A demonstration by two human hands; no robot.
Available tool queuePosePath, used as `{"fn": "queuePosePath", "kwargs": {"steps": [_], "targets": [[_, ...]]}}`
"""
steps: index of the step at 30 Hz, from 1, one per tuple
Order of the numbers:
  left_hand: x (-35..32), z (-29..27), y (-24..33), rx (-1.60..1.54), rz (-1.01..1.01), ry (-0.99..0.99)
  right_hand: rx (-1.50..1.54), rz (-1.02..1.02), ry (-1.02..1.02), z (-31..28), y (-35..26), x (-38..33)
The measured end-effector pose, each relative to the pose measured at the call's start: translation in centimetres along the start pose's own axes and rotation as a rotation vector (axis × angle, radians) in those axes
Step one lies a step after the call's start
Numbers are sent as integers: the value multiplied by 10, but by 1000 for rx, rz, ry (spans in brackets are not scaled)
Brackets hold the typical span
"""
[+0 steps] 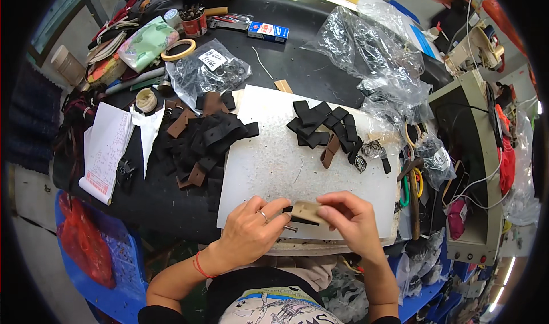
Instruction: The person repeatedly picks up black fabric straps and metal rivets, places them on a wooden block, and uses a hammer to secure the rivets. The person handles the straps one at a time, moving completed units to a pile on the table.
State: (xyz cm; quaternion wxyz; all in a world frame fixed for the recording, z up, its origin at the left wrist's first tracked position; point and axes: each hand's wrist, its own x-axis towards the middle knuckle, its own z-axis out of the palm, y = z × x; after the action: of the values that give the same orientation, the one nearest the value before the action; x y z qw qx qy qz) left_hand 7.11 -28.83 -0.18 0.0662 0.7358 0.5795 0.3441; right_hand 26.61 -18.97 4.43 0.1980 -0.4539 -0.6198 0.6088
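Above the near edge of a white board point(260, 169), my two hands meet at a tan strap piece point(307, 211). My right hand point(354, 224) pinches its right end between thumb and fingers. The fingers of my left hand point(249, 229) are closed at its left end, where a dark strip shows beside the tan piece. A thin metal rod point(290, 228) sticks out from under my left hand. Farther up the board lie several folded black straps point(311, 118), one brown folded strap point(330, 151) and some metal rings point(372, 148).
A heap of black and brown straps point(220, 132) overlaps the board's left side. Left of it lies a written notepad point(106, 146). Behind are a bag of metal parts point(209, 69), a tape roll point(178, 49) and a blue box point(268, 32). Clear plastic bags point(366, 44) cover the far right.
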Motion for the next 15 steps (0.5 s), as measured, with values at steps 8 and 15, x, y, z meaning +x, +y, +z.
{"fn": "queuePosePath", "kwargs": {"steps": [8, 15], "targets": [[2, -2, -8, -247, -132, -83, -299, -228, 22, 11, 15, 5], [3, -6, -10, -307, -134, -55, -367, -275, 38, 15, 18, 6]]}}
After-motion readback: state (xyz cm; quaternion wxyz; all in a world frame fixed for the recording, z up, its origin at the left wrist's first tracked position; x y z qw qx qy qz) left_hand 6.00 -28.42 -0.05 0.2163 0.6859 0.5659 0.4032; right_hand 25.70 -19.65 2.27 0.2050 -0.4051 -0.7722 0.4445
